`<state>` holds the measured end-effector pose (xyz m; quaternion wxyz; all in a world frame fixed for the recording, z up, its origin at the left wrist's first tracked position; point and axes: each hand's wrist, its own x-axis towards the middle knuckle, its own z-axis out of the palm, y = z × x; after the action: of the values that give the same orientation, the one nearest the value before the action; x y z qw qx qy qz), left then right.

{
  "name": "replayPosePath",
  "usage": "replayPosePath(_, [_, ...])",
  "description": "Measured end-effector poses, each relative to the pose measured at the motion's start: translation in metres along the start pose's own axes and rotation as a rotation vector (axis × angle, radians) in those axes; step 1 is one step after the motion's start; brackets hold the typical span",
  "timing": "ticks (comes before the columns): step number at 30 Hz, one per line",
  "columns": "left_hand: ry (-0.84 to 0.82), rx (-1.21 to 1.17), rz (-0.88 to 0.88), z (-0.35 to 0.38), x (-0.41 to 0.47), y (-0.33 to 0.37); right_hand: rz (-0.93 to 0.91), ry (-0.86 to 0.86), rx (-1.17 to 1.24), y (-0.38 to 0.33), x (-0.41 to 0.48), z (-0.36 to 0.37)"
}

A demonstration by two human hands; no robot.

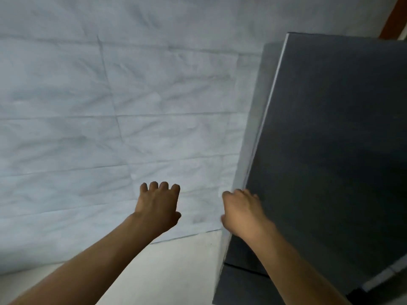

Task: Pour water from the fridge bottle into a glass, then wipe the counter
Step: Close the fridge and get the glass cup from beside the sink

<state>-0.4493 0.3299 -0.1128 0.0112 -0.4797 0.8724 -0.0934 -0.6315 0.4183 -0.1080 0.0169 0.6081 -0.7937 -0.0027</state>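
Observation:
A dark grey fridge [330, 139] fills the right side of the head view, its door closed and a pale strip running along its left edge. My right hand [242, 211] grips that left edge of the fridge door, fingers curled around it. My left hand [157, 204] hovers to the left of the fridge in front of the wall, fingers bent and holding nothing. No bottle, glass or counter shows in this view.
A wall covered in pale creased sheeting [110, 106] spans the left and centre. Below it lies a plain light floor or surface [176, 271]. A reddish-brown frame [394, 16] shows at the top right corner.

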Motion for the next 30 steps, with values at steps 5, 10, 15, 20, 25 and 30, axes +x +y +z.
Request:
replayPosePath(5, [-0.072,0.047,-0.201,0.008,-0.067,-0.096,-0.273,0.032,-0.005,-0.117,0.011,-0.009])
replayPosePath(10, [-0.105,0.023,-0.449,0.021,-0.134,-0.176,-0.551,0.054,0.023,-0.232,0.017,-0.009])
replayPosePath(15, [-0.163,-0.020,-0.698,0.035,-0.188,-0.240,-0.819,0.041,0.008,-0.329,0.028,-0.005])
replayPosePath(20, [-0.236,-0.058,-0.976,0.046,-0.233,-0.291,-1.070,0.022,-0.023,-0.426,0.042,0.008])
replayPosePath(25, [-0.310,-0.115,-1.335,0.057,-0.280,-0.318,-1.373,0.022,-0.044,-0.521,0.040,0.018])
replayPosePath(30, [-0.372,-0.184,-1.681,0.068,-0.335,-0.319,-1.707,-0.042,-0.050,-0.602,0.004,0.035])
